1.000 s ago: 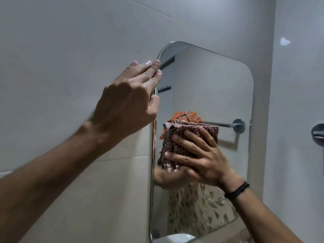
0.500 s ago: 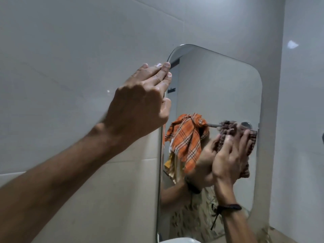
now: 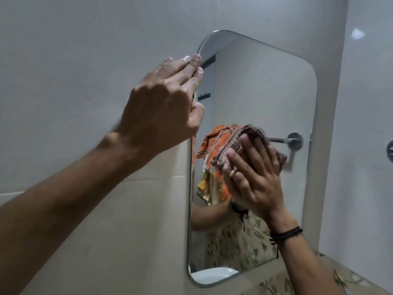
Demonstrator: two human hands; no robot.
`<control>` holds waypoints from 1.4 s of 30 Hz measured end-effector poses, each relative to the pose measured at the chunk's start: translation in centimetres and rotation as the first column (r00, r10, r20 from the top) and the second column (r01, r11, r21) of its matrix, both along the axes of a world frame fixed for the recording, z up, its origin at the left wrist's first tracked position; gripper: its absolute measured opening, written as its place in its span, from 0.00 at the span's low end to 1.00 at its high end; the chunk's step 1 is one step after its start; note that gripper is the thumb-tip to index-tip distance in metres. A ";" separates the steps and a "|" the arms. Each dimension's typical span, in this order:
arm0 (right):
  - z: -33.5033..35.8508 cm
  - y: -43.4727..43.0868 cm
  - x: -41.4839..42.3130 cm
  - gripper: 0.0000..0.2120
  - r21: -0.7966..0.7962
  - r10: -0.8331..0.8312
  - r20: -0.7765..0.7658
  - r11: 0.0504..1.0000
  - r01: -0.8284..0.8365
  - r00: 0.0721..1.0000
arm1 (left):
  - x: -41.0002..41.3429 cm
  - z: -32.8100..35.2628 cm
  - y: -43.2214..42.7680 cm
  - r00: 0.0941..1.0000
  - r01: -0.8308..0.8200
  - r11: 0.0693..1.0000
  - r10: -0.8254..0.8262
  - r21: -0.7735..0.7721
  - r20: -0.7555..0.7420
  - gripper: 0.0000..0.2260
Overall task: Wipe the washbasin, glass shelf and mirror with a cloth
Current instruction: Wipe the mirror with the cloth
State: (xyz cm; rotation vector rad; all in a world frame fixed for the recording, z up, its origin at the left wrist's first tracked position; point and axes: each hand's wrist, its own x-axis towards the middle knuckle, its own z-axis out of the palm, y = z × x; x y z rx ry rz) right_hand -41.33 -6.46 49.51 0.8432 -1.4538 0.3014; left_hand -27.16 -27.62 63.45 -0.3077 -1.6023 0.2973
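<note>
- The left hand [image 3: 161, 107] rests against the upper left edge of the mirror [image 3: 255, 81]. Its grip is flat, with the fingers straight and pressed together.
- The right hand [image 3: 255, 179] presses a bunched checked cloth [image 3: 247, 131] against the mirror's middle. Its grip is spread, with the fingers straight over the fabric.
</note>
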 end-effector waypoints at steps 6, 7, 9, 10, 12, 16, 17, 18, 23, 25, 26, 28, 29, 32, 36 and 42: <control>0.3 2.6 -3.1 0.27 -0.710 0.305 0.387 0.701 0.070 0.870 | 0.0 -0.2 0.2 0.999 0.020 1.000 -0.020 0.002 -0.030 0.26; -0.1 2.5 -3.0 0.28 -0.765 0.349 0.407 0.635 0.106 0.844 | 0.0 -0.2 0.2 0.999 0.025 1.000 -0.025 0.003 -0.037 0.25; -1.0 1.7 -2.2 0.31 -0.833 0.409 0.442 0.517 0.196 0.798 | 0.0 -0.1 0.3 0.999 0.011 1.000 -0.011 -0.006 -0.050 0.24; -1.6 0.9 -1.5 0.30 -0.843 0.427 0.459 0.486 0.230 0.779 | -0.1 -0.1 0.3 0.998 0.000 1.000 -0.001 -0.012 -0.055 0.24; -3.0 -1.5 0.4 0.28 -0.834 0.418 0.452 0.512 0.207 0.788 | -0.2 -0.1 0.2 0.998 -0.019 1.000 0.018 -0.023 -0.063 0.23; -5.8 -6.9 5.1 0.24 -0.501 0.196 0.333 0.866 -0.004 0.922 | -0.4 -0.2 -0.1 0.998 -0.033 0.999 0.030 -0.041 -0.063 0.24; -6.1 -7.4 5.6 0.23 -0.374 0.144 0.283 0.927 -0.030 0.948 | -0.3 -0.1 -0.2 0.998 -0.030 0.999 0.027 -0.045 -0.059 0.24; -6.2 -7.2 5.8 0.22 -0.257 0.102 0.226 0.966 -0.042 0.969 | -0.3 -0.1 -0.2 0.998 -0.027 0.998 0.024 -0.050 -0.053 0.24; -4.1 -0.8 1.5 0.21 0.217 0.013 -0.084 0.976 0.005 0.996 | -0.4 -0.2 -0.4 0.998 -0.030 0.998 0.027 -0.047 -0.051 0.24; -2.6 1.5 -0.7 0.21 0.191 0.023 -0.084 0.982 -0.006 0.996 | -0.5 -0.3 -0.4 0.998 -0.030 0.998 0.028 -0.048 -0.047 0.24; -1.8 2.5 -1.8 0.21 0.106 0.031 -0.041 0.994 -0.027 0.999 | -0.5 -0.2 -0.4 0.999 -0.031 0.998 0.028 -0.049 -0.047 0.24; -0.5 4.5 -4.0 0.22 -0.134 0.055 0.070 0.990 -0.045 0.996 | -0.4 -0.2 -0.4 0.998 -0.036 0.998 0.034 -0.046 -0.048 0.24; 0.0 5.4 -4.9 0.22 -0.255 0.083 0.137 0.966 -0.046 0.987 | -0.4 -0.2 -0.5 0.998 -0.036 0.998 0.034 -0.044 -0.047 0.24; 1.0 7.2 -6.5 0.24 -0.524 0.229 0.320 0.851 -0.029 0.919 | -0.3 -0.1 -0.5 1.000 0.003 1.000 -0.003 -0.020 -0.031 0.25; 1.2 6.1 -5.8 0.25 -0.641 0.266 0.369 0.766 0.037 0.891 | -0.3 0.1 -0.5 1.000 0.012 1.000 -0.012 -0.011 -0.003 0.26; -2.8 -1.3 0.4 0.25 -0.496 0.128 0.283 0.868 0.031 0.950 | -0.5 0.2 -0.7 1.000 -0.023 1.000 0.023 -0.016 0.000 0.26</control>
